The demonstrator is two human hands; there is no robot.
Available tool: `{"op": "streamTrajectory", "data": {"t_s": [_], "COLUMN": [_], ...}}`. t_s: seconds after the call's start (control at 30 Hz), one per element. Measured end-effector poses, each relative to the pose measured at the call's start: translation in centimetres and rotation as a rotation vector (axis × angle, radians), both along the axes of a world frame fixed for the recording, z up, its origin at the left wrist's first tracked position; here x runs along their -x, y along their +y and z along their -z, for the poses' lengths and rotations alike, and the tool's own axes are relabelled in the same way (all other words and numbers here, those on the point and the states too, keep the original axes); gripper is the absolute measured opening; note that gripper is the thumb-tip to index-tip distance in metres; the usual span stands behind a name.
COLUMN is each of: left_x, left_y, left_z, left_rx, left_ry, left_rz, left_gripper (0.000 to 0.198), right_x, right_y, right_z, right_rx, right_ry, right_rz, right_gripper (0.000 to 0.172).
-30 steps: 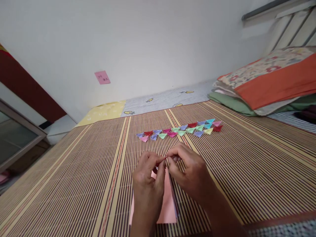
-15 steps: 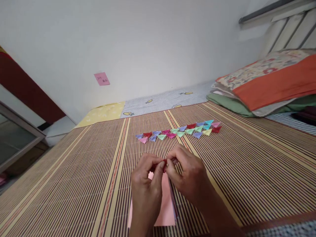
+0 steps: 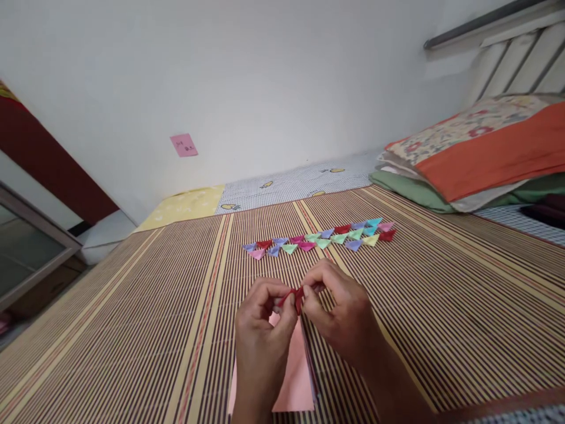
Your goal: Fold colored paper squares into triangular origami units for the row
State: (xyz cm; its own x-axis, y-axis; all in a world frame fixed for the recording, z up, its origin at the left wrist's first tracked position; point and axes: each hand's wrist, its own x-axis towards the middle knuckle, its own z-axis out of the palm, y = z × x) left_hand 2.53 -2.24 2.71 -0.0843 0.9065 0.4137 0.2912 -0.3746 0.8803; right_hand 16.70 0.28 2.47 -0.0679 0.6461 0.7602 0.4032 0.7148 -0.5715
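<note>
While the left hand and right hand pinch a small red folded piece from either side, near the pink sheet's far end, a steady left hold and light, even right-hand pressure seem best for crisp creases; colourful folded pieces lie beyond, on the striped mat.

Light is soft, rather dim — the wall palest beyond the far edge of the mat, the right forearm dark toward the near edge. Faint shadow crosses the paper. Wide-angle stretch slants the mat's sides; the red piece seems slightly blurred, though it's small.
</note>
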Motion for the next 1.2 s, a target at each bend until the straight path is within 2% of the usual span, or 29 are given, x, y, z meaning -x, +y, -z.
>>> {"op": "streamTrajectory", "data": {"t_s": [0.3, 0.43, 0.8, 0.97, 1.2], "left_x": [-0.3, -0.4, -0.8, -0.9, -1.1], "left_y": [0.1, 0.1, 0.2, 0.1, 0.3], "left_z": [0.2, 0.1, 0.2, -0.4, 0.1], "left_rx": [0.008, -0.043, -0.111, -0.245, -0.339], "left_ry": [-0.055, -0.038, 0.045, 0.214, 0.310], "left_rz": [-0.028, -0.038, -0.102, -0.064, -0.025], "left_gripper": [0.007, 0.007, 0.010, 0.015, 0.021], "right_x": [-0.7, -0.4, 0.7, 0.5, 0.1], "right_y": [0.1, -0.1, -0.2, -0.2, -0.4], "right_z": [0.0, -0.1, -0.1, 0.0, -0.1], "right_rx": [-0.001, 0.022, 0.117, 0.184, 0.265], "right_ry": [0.016, 0.017, 0.046, 0.014, -0.025], "right_rz": [-0.065, -0.076, 0.043, 0.081, 0.173], "right_gripper": [0.017, 0.015, 0.016, 0.016, 0.014]}}
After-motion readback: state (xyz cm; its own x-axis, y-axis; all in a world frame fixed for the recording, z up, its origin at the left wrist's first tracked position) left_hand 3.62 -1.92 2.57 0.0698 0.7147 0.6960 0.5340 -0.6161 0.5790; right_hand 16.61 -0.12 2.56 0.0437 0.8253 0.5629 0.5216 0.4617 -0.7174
